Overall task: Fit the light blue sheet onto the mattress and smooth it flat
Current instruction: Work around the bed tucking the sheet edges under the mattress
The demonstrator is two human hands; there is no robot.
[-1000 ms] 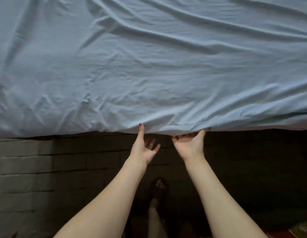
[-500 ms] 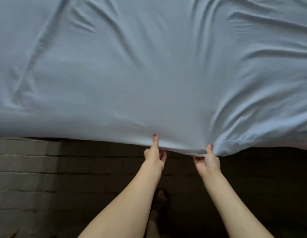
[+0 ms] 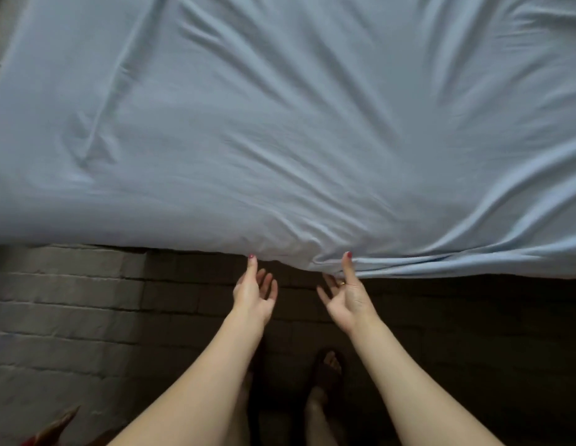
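Note:
The light blue sheet [image 3: 280, 130] covers the whole top of the mattress, which is hidden under it. Creases fan out from the near hem, and the hem bunches in folds toward the right. My left hand [image 3: 255, 292] is just below the hem with fingers spread, its thumb tip touching the edge. My right hand [image 3: 348, 299] is beside it, fingers relaxed and apart. Its raised thumb lies against the bunched hem. Neither hand holds any cloth.
Grey brick-patterned floor [image 3: 71, 317] runs below the bed edge, darker to the right. My foot in a dark sandal [image 3: 328, 370] stands between my forearms. A reddish-brown object [image 3: 52, 429] pokes in at the bottom left corner.
Half a second ago both hands gripped the hem and pulled it taut toward me. Now the fingers have opened and let the cloth go, with only the thumbs at the edge.

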